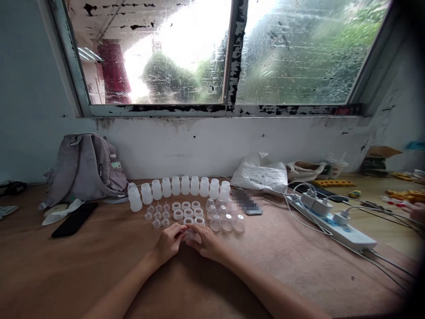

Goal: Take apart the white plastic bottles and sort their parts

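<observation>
Head view: from where I'm standing, both bare hands meet over the table point(109, 261), at its near middle.
Clear piece: a small see-through part point(190, 235) between the fingertips, just in front of the white rings point(178, 216); its exact shape is hidden by the fingers.
Likely feel: light, I'd say, thin and perhaps a little springy; smooth enough to slip, and easily dented if squeezed hard.
Best hold: by its edge, I'd think, with a gentle pinch from either side.
Left hand point(168, 243): thumb and fingers drawn close, pinching the piece's left side.
Right hand point(206, 242): fingers curled over the other side, thumb below, a narrow gap filled by the piece.
Close by: teats point(157, 215) left of the rings, clear caps point(227, 226) right, frosted bottles point(175, 186) behind.
</observation>
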A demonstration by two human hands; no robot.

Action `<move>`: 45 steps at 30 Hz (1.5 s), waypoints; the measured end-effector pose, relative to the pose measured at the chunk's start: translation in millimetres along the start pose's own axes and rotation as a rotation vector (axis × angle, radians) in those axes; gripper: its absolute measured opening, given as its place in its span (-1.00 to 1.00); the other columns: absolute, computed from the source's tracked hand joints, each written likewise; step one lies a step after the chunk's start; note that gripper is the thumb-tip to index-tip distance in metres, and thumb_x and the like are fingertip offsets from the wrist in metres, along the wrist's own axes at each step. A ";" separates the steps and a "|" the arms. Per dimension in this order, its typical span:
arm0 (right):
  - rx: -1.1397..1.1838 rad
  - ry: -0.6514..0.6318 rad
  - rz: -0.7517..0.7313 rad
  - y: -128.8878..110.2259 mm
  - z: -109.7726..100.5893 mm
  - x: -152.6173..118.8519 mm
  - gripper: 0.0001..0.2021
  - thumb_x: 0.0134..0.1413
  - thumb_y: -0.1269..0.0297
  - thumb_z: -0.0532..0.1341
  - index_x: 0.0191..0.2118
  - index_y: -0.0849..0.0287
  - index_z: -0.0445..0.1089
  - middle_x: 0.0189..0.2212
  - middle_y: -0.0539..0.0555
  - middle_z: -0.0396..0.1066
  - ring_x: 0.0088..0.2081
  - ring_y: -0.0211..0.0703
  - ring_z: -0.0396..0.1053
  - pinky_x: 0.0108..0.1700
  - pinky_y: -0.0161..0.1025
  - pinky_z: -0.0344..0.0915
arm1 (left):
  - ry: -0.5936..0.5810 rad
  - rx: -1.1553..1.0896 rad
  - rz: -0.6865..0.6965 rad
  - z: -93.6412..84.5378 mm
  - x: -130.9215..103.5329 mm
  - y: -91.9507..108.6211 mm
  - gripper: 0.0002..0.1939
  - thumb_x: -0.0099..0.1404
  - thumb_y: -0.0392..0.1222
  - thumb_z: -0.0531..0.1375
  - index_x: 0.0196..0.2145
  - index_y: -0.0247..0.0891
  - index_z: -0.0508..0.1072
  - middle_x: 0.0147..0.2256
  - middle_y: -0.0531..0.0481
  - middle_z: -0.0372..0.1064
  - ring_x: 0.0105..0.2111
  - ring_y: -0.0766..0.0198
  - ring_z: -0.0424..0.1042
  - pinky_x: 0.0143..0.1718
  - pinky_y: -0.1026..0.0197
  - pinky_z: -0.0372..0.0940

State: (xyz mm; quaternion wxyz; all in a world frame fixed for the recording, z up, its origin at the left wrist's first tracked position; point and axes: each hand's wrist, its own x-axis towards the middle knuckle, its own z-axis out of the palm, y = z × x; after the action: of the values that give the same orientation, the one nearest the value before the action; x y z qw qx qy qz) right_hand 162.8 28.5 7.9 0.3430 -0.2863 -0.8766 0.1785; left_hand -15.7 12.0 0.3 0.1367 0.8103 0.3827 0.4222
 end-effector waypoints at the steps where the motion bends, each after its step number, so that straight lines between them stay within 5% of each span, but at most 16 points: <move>1: 0.008 -0.011 -0.009 -0.2 -1.3 0.2 -0.58 -0.05 0.30 0.16 -0.01 0.18 0.15 -0.12 0.16 0.30 -0.11 -0.11 0.27 -0.08 -0.20 0.20 | -0.022 -0.008 0.010 -2.8 0.4 0.1 -0.78 0.21 -0.34 -0.02 -0.19 -0.24 0.31 -0.30 -0.05 0.31 -0.31 0.30 0.34 -0.26 0.26 0.28; 8: 0.032 -0.136 -0.072 -12.8 -0.9 0.1 -0.60 -0.05 0.34 0.16 -0.02 0.16 0.14 -0.15 0.11 0.31 -0.13 -0.12 0.27 -0.12 -0.24 0.20 | -0.221 0.015 0.047 -35.0 -7.5 8.9 -0.79 0.14 -0.31 0.06 -0.22 -0.24 0.32 -0.31 -0.04 0.29 -0.33 0.31 0.30 -0.25 0.25 0.26; 15: 0.035 -0.161 -0.050 -26.5 6.8 -0.3 -0.63 -0.02 0.33 0.14 -0.04 0.16 0.14 -0.16 0.09 0.31 -0.15 -0.17 0.27 -0.13 -0.28 0.18 | -0.187 0.045 0.041 -41.5 -14.2 9.3 -0.86 0.09 -0.30 0.08 -0.33 -0.27 0.30 -0.39 -0.01 0.25 -0.38 0.31 0.28 -0.31 0.26 0.24; 21: -0.030 -0.158 0.012 -13.3 8.3 -3.7 -0.59 -0.05 0.26 0.16 -0.03 0.17 0.15 -0.20 0.11 0.32 -0.17 -0.14 0.26 -0.12 -0.23 0.17 | 0.037 0.093 -0.030 -44.5 -10.8 4.6 -0.92 0.10 -0.27 0.04 -0.38 -0.27 0.25 -0.42 0.00 0.24 -0.41 0.31 0.28 -0.35 0.26 0.24; 27: -0.139 -0.138 -0.042 -17.4 6.9 -0.8 -0.65 -0.10 0.23 0.19 -0.13 0.18 0.23 -0.15 0.12 0.24 -0.10 -0.10 0.15 -0.04 -0.18 0.09 | 0.265 0.413 -0.205 -70.7 -7.6 -31.4 -0.82 0.09 -0.23 0.02 -0.29 -0.22 0.26 -0.32 -0.03 0.25 -0.29 0.22 0.29 -0.25 0.21 0.21; 35: -0.259 -0.119 -0.050 -21.5 6.5 -0.6 -0.72 -0.10 0.28 0.17 -0.18 0.15 0.25 -0.22 0.10 0.22 -0.17 -0.09 0.13 -0.11 -0.15 0.08 | 0.044 0.712 -0.561 -86.5 -13.6 -68.8 -0.78 0.00 -0.17 0.06 -0.33 -0.20 0.19 -0.43 0.02 0.29 -0.33 0.17 0.30 -0.31 0.18 0.11; 41: -0.307 -0.087 -0.070 -20.2 8.4 0.8 -0.84 -0.07 0.38 0.13 -0.28 0.13 0.30 -0.27 0.08 0.20 -0.21 -0.13 0.12 -0.15 -0.18 0.08 | -0.014 0.679 -0.591 -85.0 -15.8 -70.6 -0.78 0.02 -0.17 0.07 -0.31 -0.20 0.19 -0.42 0.03 0.29 -0.32 0.19 0.31 -0.30 0.19 0.09; 45: -0.347 -0.069 -0.083 -17.3 12.3 7.0 -0.85 -0.02 0.39 0.10 -0.26 0.10 0.32 -0.25 0.07 0.21 -0.20 -0.15 0.12 -0.14 -0.19 0.06 | 0.080 0.626 -0.569 -85.3 -16.4 -71.7 -0.77 0.04 -0.06 0.09 -0.36 -0.20 0.21 -0.39 -0.01 0.30 -0.28 0.12 0.31 -0.21 0.09 0.10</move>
State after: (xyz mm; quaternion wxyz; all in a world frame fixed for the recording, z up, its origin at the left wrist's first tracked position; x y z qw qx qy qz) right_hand 143.3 18.0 11.5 0.2652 -0.2986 -0.9166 0.0201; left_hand -124.9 39.2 3.4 -0.0199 0.6578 0.7058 0.2622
